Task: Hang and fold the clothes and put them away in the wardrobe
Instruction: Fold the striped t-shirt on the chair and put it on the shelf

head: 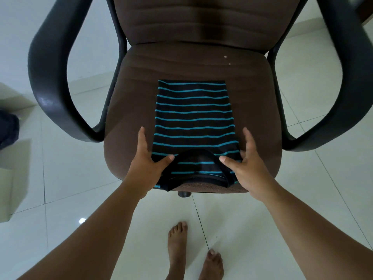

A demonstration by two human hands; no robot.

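Observation:
A black T-shirt with thin teal stripes (pixel 193 118) lies folded into a narrow rectangle on the brown seat of an office chair (pixel 252 110). Its collar faces me at the seat's front edge. My left hand (pixel 147 160) rests at the shirt's near left corner, thumb pressing on the fabric beside the collar. My right hand (pixel 244 164) mirrors it at the near right corner, thumb on the cloth, fingers spread along the shirt's side. Whether either hand pinches the fabric or only presses on it is unclear.
The chair has black plastic armrests on the left (pixel 50 77) and right (pixel 343 81) and a brown backrest (pixel 197 19). White floor tiles (pixel 312 178) surround it. A dark cloth bundle (pixel 8 128) sits at the far left edge. My bare feet (pixel 193 255) stand below.

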